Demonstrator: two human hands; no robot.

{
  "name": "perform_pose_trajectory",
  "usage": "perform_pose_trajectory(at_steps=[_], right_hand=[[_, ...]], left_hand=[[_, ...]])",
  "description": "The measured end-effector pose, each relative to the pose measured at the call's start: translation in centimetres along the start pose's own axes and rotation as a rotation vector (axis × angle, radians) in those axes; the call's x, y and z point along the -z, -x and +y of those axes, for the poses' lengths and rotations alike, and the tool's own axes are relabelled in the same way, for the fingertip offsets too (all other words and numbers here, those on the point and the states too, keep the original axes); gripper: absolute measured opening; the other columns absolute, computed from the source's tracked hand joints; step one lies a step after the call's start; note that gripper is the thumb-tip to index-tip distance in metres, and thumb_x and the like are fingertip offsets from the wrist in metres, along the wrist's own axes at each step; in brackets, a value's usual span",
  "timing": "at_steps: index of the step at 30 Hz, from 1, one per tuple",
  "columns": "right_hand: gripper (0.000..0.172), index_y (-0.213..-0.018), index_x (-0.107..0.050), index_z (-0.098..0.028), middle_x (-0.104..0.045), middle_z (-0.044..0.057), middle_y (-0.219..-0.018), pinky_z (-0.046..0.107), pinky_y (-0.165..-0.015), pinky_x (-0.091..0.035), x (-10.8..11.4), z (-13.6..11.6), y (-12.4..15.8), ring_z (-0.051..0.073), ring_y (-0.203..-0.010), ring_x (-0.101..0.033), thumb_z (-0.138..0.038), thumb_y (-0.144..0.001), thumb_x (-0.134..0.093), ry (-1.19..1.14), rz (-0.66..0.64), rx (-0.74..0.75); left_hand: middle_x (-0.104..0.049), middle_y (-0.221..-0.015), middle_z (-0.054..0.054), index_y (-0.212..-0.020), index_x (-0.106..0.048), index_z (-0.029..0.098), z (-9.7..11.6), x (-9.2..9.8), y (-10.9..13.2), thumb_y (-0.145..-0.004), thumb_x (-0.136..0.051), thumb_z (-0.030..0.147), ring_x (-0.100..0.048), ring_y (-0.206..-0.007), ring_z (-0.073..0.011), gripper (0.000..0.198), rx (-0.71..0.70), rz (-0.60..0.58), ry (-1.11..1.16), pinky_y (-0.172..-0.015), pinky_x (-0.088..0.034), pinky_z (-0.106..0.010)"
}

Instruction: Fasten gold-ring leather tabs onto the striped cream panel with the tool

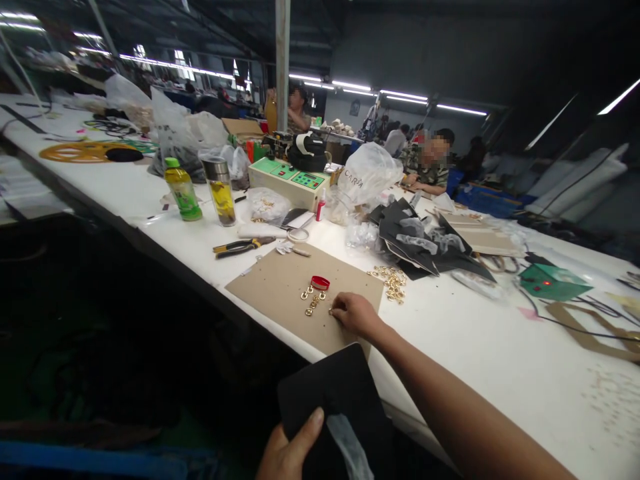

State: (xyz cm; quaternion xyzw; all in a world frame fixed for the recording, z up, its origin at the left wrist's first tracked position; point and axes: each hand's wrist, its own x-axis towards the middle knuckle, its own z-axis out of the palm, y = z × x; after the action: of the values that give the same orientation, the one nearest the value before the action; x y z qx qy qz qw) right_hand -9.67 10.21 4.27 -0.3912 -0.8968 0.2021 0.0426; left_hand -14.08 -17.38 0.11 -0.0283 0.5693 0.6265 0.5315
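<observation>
My left hand [290,453] grips a flat black panel [335,380] at the table's front edge, thumb on top. A strip of clear plastic film [347,443] lies over the panel. Above a brown cardboard sheet [270,287], my right hand [353,313] has its fingertips pinched on a small gold ring [331,311]. Several gold metal rings [310,303] lie on the cardboard to the left of those fingers. Just behind them sits a small red oval item [320,283]. A loose pile of gold hardware [393,283] rests on the white table beyond the cardboard's right edge.
Black-and-yellow pliers [243,247] lie left of the cardboard. Behind stand a green-capped bottle [183,193], a tumbler [220,193] and a beige machine [287,183]. Black panels [415,233] are stacked at the right, near a green box [553,283]. A co-worker [430,163] sits across the table.
</observation>
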Motion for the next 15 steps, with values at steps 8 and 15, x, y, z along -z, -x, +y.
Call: perform_pose_trajectory(at_steps=[8,15], right_hand=[[0.016,-0.102,-0.072,-0.017,-0.073,0.006,-0.111,0.045,-0.098,-0.056,2.0,-1.2,-0.6,0.022,-0.106,-0.069,-0.032,-0.097,-0.073,0.109,-0.117,0.039],[0.007,-0.095,-0.07,-0.018,-0.077,0.006,-0.097,0.032,-0.086,-0.055,4.7,-0.1,5.4,0.02,-0.094,-0.073,-0.014,-0.09,-0.066,-0.093,0.071,-0.011]], left_hand=[[-0.083,-0.11,-0.016,-0.112,-0.081,0.013,1.5,-1.3,2.9,-0.066,-0.092,0.051,-0.073,-0.118,-0.0439,0.06,-0.042,-0.088,0.081,-0.112,-0.053,-0.058],[-0.08,-0.123,-0.015,-0.123,-0.078,0.015,2.2,-1.8,5.0,-0.074,-0.09,0.045,-0.07,-0.125,-0.0404,0.059,-0.068,-0.155,0.083,-0.114,-0.052,-0.055]])
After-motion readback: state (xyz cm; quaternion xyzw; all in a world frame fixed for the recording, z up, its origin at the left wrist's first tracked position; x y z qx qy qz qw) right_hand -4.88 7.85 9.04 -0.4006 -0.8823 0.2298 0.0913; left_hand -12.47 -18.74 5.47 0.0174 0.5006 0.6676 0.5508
